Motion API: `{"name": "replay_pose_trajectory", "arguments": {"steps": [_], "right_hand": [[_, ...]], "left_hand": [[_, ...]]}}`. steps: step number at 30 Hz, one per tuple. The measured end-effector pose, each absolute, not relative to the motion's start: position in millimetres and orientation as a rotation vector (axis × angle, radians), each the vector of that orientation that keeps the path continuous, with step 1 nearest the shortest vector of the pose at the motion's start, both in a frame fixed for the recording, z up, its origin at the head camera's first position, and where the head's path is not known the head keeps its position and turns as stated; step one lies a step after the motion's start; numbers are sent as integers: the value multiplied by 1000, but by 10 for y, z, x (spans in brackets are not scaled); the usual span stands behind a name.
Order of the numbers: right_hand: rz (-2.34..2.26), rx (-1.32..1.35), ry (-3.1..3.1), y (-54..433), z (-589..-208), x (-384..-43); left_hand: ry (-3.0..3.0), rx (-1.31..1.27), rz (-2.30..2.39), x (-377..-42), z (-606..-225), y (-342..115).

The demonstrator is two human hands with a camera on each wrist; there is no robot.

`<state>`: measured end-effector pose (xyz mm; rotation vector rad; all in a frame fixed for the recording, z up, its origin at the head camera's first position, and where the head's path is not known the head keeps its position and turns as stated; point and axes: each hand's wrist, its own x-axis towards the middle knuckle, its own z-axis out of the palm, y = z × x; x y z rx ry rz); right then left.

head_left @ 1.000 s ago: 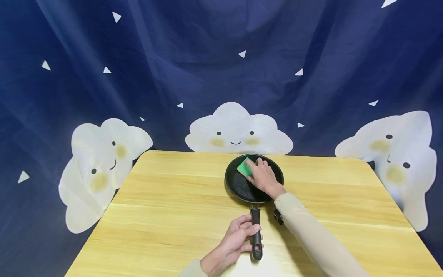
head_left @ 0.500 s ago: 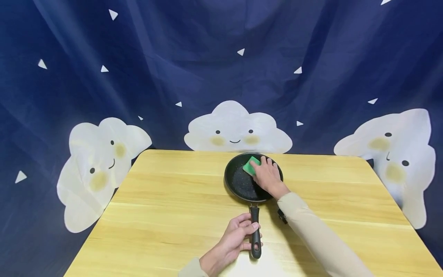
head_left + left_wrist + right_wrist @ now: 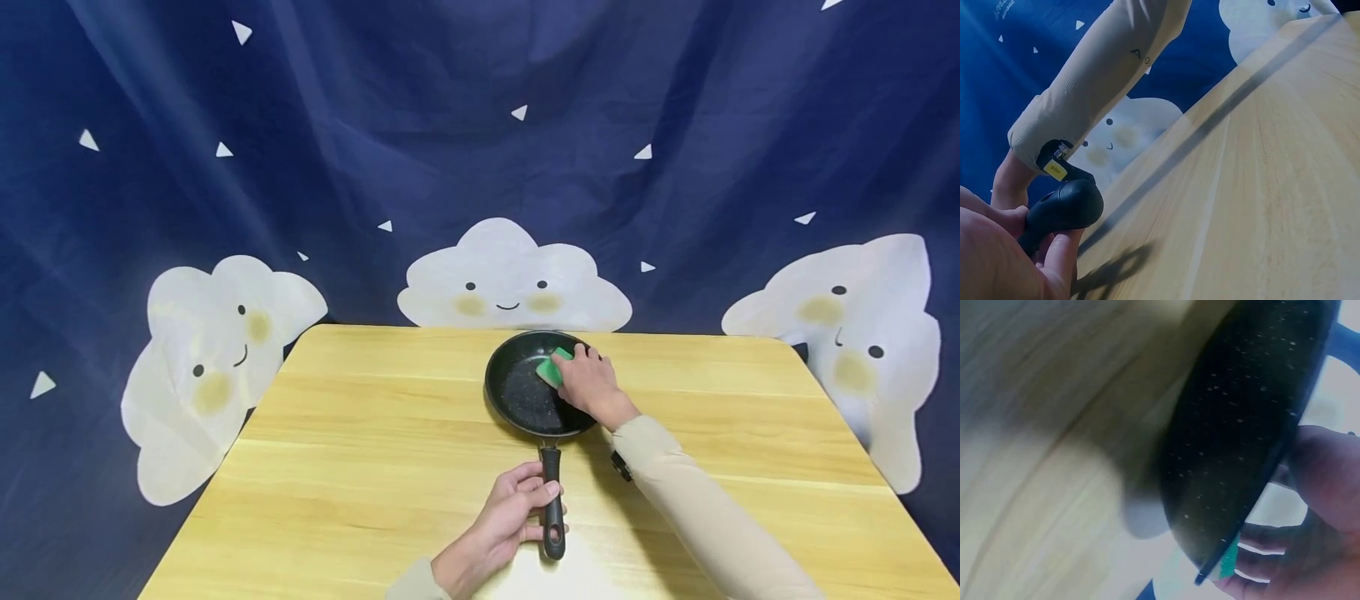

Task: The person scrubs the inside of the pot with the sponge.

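Observation:
A black speckled frying pan (image 3: 517, 387) sits toward the far edge of the table, its handle (image 3: 552, 500) pointing at me. My left hand (image 3: 504, 517) grips that handle, thumb on top and fingers beneath. In the left wrist view the rounded handle end (image 3: 1072, 205) pokes out of the hand (image 3: 997, 256). Inside the pan, on its right half, my right hand (image 3: 588, 382) holds a green sponge (image 3: 551, 371) against the cooking surface. From the right wrist, the pan's outer wall (image 3: 1235, 425) hides most of the sponge (image 3: 1230, 557); the right hand's fingers (image 3: 1260, 562) show past the rim.
The light wooden table (image 3: 360, 433) extends to both sides of the pan. Behind it hangs a dark blue curtain (image 3: 450, 150) with white clouds (image 3: 510, 267). A small black device (image 3: 622, 465) is at the right wrist, under the sleeve (image 3: 705, 500).
My right hand has slid the sponge to the right across the pan, first also slightly upward, then back down. The left hand keeps its grip on the handle.

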<state>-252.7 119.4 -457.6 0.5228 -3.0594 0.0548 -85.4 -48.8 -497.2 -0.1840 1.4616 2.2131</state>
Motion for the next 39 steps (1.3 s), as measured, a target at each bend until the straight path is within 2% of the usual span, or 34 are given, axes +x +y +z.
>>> {"name": "replay_pose_trajectory", "arguments": {"steps": [9, 39], "right_hand": [[10, 550, -3174, 1190, -4472, -2479], [404, 828, -3223, 1196, -4366, -2288]], "left_hand": [[1448, -169, 2220, -871, -4968, -494], [1429, -174, 2201, -869, -4968, -533]]}}
